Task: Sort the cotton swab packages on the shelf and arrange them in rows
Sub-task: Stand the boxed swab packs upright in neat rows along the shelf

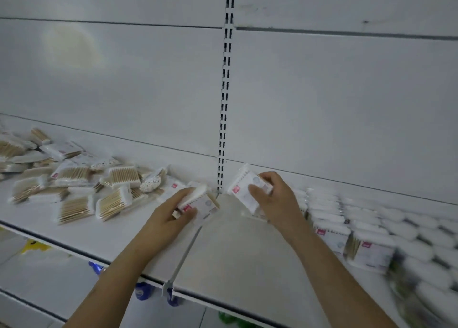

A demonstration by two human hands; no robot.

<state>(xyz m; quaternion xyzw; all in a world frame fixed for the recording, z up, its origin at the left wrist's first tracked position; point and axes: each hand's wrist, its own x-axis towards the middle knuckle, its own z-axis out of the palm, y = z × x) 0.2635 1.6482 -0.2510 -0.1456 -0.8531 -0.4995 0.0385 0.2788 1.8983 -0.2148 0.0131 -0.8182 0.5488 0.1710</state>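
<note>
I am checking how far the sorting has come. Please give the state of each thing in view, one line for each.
Left hand: grips a cotton swab package.
Right hand: grips a second package, tilted above the shelf.
Loose pile of packages: unsorted, lying flat and overlapping at left.
Rows of packages: standing on edge, arranged at right.
Shelf divider: in place between both sides.

On the shelf, loose packages lie heaped at left; rows of packages stand at right, a divider between.
</note>
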